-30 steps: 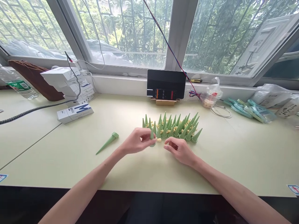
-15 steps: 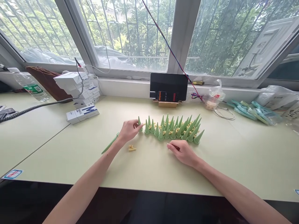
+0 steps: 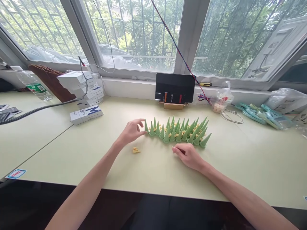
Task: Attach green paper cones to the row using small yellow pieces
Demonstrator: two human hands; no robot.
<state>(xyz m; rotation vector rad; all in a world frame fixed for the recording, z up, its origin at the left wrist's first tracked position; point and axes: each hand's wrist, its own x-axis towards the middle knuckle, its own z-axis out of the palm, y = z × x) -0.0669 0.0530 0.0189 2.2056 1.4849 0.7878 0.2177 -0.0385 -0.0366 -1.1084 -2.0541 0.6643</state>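
A cluster of several upright green cones [image 3: 178, 131] with small yellow pieces among them stands on the pale green table [image 3: 155, 166]. My left hand [image 3: 130, 131] is at the cluster's left end. Its thumb and fingers are loosely spread on either side of the leftmost cone [image 3: 146, 126]. A small yellow piece [image 3: 136, 150] lies on the table just below that hand. My right hand [image 3: 189, 155] rests on the table in front of the cluster, fingers curled and pinched together. What they hold, if anything, is hidden.
A black tablet [image 3: 175, 85] and a phone [image 3: 172, 97] lean at the windowsill. White boxes [image 3: 82, 86], a water bottle [image 3: 33, 85] and a thick cable [image 3: 35, 110] are at the left. A plastic bag [image 3: 219, 99] and teal clips [image 3: 260, 112] are at the right.
My left hand carried a green cone to the cluster's left end, stood it there and loosened its fingers. The small yellow piece now lies on the table. My right hand stayed put.
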